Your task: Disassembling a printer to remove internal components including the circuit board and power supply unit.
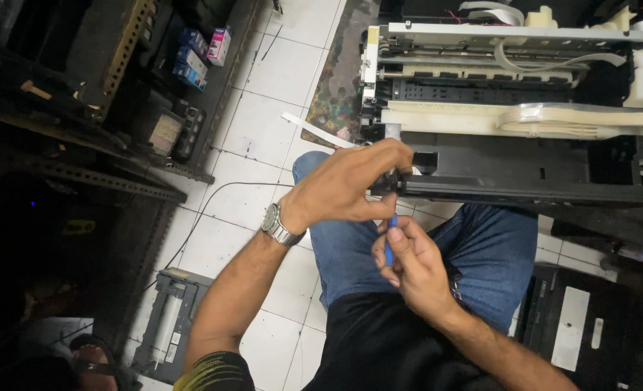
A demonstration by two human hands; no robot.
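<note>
So the opened-up printer with black base and cream plastic inner parts (524, 123) sits on the white tiled floor, front edge over the knees. Left hand (350, 185), wristwatch on, reaches to its front-left corner, fingers pinched on a small black part there. Right hand (412, 264) sits just below, fingers clamped around a thin blue tool (390, 235) pointing up.

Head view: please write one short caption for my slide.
Left hand grips the opened printer corner; right hand holds a blue tool.
</note>
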